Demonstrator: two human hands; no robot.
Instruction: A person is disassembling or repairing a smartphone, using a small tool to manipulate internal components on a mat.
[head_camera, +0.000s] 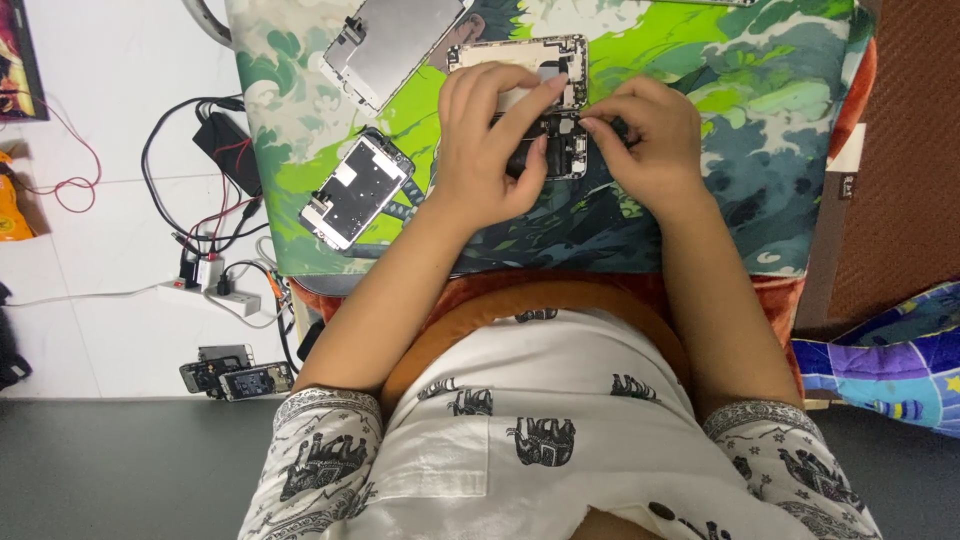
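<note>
Both hands work on the opened silver phone chassis (545, 105) at twelve o'clock on the green-patterned table mat (700, 80): left hand (490, 140) gripping it, right hand (645, 140) pinching inside it.

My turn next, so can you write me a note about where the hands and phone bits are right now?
Left hand: on the open phone, fingers across its middle.
Right hand: fingertips pinching at the phone's inside; what they hold is hidden.
Phone: opened, on the green mat.
Two screen panels lie apart, left of the hands.
Done: screen off.
Left: inside work under way.
</note>
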